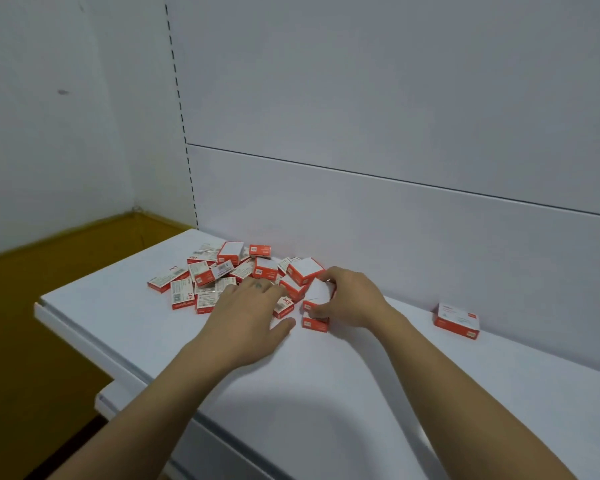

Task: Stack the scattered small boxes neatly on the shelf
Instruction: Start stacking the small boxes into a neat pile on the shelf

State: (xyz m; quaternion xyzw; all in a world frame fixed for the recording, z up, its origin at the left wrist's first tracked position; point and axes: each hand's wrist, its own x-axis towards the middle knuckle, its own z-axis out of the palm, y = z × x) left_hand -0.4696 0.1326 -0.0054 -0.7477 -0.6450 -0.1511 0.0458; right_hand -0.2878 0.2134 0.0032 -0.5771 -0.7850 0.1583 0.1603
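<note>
Boxes [219, 275] lie mostly scattered on the shelf [326, 393], one pair [457, 321] perhaps stacked aside; right hand [350, 299] grips a box [317, 293], left hand [246, 313] spread wide.

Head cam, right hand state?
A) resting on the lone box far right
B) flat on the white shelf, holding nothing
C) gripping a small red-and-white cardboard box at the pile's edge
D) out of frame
C: the right hand curls its fingers and thumb round a small red-and-white cardboard box at the right edge of the pile on the white shelf; the lone box sits untouched further right.
</note>
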